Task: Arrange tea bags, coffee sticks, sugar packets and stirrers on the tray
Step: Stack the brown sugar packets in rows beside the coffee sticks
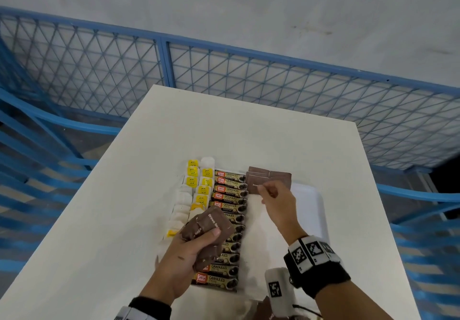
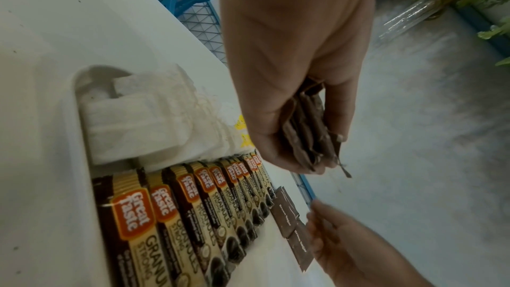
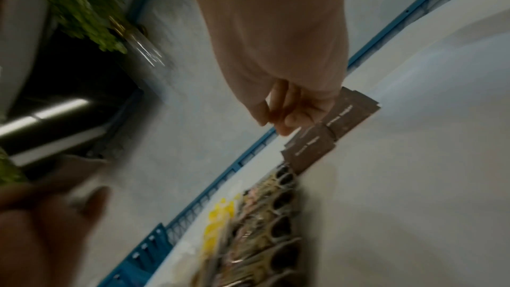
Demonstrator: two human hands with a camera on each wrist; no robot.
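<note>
White tray (image 1: 316, 210) on tabletop (image 1: 104, 220). Tray contents, left to right: tea bags (image 1: 196, 192) in two columns, yellow tags showing; coffee sticks (image 1: 230, 210) in one long overlapping row; brown sugar packets (image 1: 270, 176) at far end, just beside sticks. Left hand (image 1: 184, 257) above sticks, fingers curled round bundle of sugar packets (image 1: 209, 225). Right hand (image 1: 278, 200) over laid packets, fingers bent, touching nearest; whether pinching, cannot tell.
</note>
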